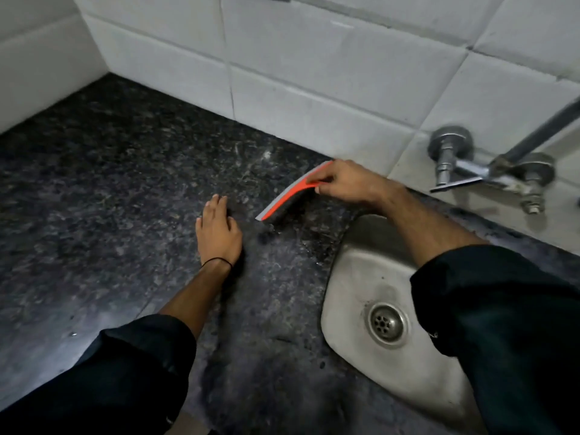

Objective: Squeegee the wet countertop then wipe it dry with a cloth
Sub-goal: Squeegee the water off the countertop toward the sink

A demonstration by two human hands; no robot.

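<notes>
Presently the right hand [348, 183] has its grip closed on the orange squeegee [290, 193], fingers wrapped over its upper end. Its grey blade edge rests on the dark speckled counter [110, 189], just left of the steel sink [376, 296] and near the tiled wall [314, 76]. The left hand [218, 229] lies flat on the counter, fingers extended, holding nothing, close beside the blade's lower end. A wall tap [489, 164] sits above the sink.
</notes>
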